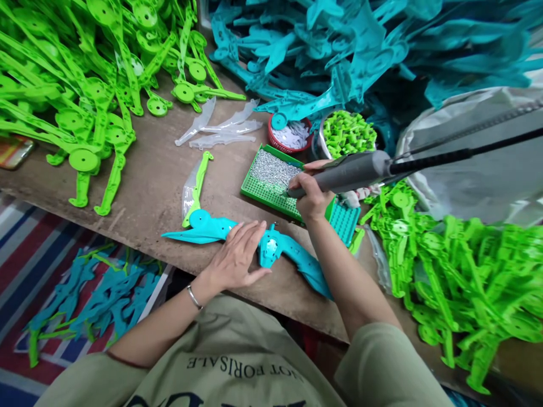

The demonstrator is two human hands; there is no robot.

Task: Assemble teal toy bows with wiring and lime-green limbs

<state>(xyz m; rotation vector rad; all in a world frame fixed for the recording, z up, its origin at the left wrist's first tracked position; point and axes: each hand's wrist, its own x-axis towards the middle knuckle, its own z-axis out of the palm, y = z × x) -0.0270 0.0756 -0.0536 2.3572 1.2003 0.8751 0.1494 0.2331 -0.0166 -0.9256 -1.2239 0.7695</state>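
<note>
My left hand (240, 254) lies flat across a blue plastic toy bow (271, 249) near the table's front edge, its fingers stretched out. My right hand (314, 195) is wrapped round a grey electric screwdriver (354, 171) and holds it over a green tray (265, 196). Small silver screws (271, 168) fill the back part of that tray. The screwdriver's tip is near the tray's perforated front; whether it carries a screw cannot be made out. Left of the bow lies a lime-green limb with a clear plastic piece (197, 189).
Lime-green parts are heaped at left (85, 90) and right (479, 271). Blue parts (305, 51) pile up at the back. Behind the tray stand a red basket (285, 148) and a bowl of small green pieces (348, 133). Clear plastic strips (224, 133) lie mid-table. A cable trails from the screwdriver.
</note>
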